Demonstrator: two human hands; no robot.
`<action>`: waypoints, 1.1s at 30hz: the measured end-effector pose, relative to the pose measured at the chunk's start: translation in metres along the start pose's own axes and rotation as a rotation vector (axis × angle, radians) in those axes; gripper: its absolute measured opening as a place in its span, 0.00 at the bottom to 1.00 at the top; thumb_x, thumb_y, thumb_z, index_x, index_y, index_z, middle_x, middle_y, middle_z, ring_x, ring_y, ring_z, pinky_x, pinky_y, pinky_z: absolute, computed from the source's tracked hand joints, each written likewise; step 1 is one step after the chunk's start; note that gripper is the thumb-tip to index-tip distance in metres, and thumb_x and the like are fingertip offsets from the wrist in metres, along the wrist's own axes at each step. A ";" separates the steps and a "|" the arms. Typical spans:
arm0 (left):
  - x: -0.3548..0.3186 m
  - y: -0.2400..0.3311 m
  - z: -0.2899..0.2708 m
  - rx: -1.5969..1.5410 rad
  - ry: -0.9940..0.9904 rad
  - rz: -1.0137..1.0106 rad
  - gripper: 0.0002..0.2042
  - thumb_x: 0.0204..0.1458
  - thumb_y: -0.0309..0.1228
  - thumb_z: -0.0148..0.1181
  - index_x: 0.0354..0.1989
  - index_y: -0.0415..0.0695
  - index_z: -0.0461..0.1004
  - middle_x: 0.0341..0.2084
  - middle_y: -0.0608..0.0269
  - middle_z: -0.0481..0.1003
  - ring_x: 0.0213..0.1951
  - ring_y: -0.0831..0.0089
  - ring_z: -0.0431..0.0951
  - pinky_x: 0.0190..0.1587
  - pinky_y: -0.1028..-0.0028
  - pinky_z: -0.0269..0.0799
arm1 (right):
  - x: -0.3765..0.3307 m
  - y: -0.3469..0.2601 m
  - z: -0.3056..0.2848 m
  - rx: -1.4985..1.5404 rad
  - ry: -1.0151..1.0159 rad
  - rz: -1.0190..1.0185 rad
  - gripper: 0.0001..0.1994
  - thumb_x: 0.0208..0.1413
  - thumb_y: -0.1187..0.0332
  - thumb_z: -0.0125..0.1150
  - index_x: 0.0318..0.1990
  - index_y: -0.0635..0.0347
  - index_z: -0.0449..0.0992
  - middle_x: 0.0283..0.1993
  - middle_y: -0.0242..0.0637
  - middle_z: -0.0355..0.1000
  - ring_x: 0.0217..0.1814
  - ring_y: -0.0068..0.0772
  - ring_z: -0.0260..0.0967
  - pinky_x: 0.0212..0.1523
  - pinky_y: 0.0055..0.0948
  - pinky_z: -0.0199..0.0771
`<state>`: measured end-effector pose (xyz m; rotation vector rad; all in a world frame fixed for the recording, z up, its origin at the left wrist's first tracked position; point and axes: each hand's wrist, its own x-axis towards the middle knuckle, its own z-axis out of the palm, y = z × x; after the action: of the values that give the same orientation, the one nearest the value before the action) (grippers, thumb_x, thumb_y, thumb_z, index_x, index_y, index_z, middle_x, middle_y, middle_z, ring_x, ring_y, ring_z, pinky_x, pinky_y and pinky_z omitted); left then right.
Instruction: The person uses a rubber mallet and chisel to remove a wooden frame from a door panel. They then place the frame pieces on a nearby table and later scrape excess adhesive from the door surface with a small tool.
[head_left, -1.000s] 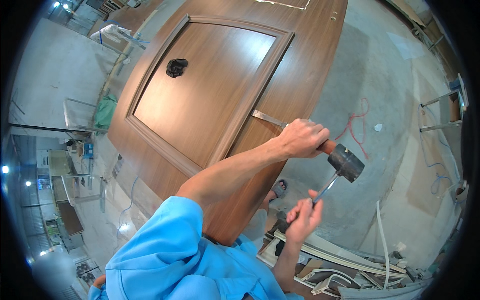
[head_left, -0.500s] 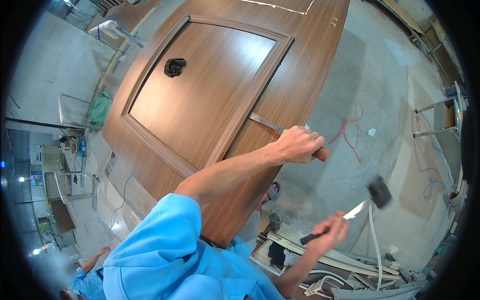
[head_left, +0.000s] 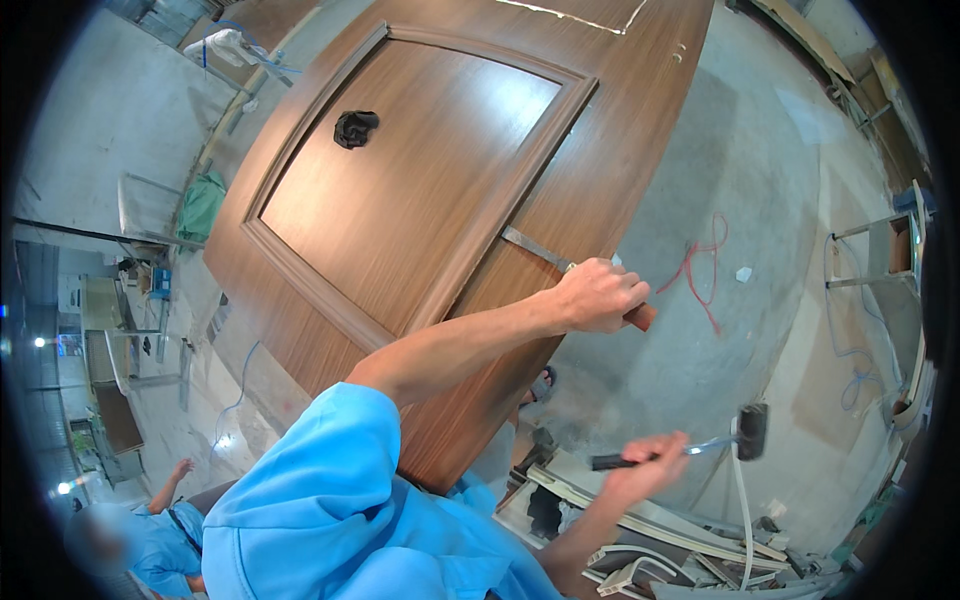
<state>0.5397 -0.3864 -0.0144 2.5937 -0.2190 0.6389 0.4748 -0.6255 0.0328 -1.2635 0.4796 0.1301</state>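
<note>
Head view: left hand grips wooden-handled chisel, steel blade flat on brown door edge; right hand clasps blurred black-headed hammer.

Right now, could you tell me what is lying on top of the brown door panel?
A crumpled black lump sits on the door. The chisel blade rests near its edge, gripped by the left hand, which covers most of the handle.

doors: 1 | chisels: 1 | hammers: 1
</note>
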 end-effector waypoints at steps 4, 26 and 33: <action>-0.001 -0.001 -0.002 0.036 -0.039 0.023 0.14 0.42 0.34 0.73 0.21 0.43 0.71 0.17 0.61 0.74 0.21 0.62 0.78 0.25 0.65 0.74 | -0.010 0.009 -0.006 -0.247 -0.332 0.221 0.09 0.69 0.62 0.52 0.42 0.59 0.69 0.22 0.27 0.59 0.13 0.16 0.54 0.10 0.20 0.55; -0.005 -0.005 -0.002 -0.034 -0.058 -0.045 0.12 0.44 0.36 0.71 0.21 0.43 0.74 0.20 0.58 0.77 0.24 0.60 0.79 0.29 0.62 0.74 | 0.006 0.012 -0.006 -0.221 -0.119 0.222 0.09 0.69 0.63 0.54 0.41 0.57 0.65 0.23 0.28 0.57 0.14 0.19 0.54 0.12 0.23 0.57; -0.005 -0.006 -0.006 -0.067 -0.132 -0.037 0.09 0.45 0.33 0.67 0.24 0.42 0.76 0.23 0.56 0.79 0.28 0.57 0.82 0.30 0.61 0.77 | 0.000 0.013 -0.007 0.017 -0.344 0.153 0.08 0.69 0.66 0.53 0.46 0.58 0.64 0.27 0.33 0.62 0.19 0.26 0.61 0.20 0.28 0.67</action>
<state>0.5344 -0.3781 -0.0139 2.5709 -0.2296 0.4403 0.4682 -0.6280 0.0196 -1.1576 0.2784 0.4637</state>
